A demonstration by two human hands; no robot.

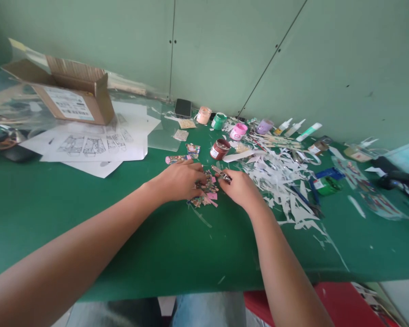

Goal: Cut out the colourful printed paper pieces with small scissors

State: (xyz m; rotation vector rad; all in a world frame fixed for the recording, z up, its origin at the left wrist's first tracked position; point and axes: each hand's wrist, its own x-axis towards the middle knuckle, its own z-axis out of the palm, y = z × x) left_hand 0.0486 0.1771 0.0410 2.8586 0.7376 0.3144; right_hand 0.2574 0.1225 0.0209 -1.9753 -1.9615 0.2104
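Note:
A small pile of colourful patterned scraps, some pink, lies on the green tabletop between my hands. From the left, my left hand reaches over it with fingers curled down into the pieces; its fingertips are partly hidden, and what they pinch does not show. My right hand is closed around a small shiny metal tool, whose end points toward the pile. It resembles a nail clipper, though the grip hides most of it. Just beyond the hands lie a rolled patterned piece and a flat patterned piece.
An open dark red paint jar stands close behind my right hand, with pink and green jars farther back. White paper strips spread rightward. Printed sheets and a cardboard box are at left; a green wall closes the back.

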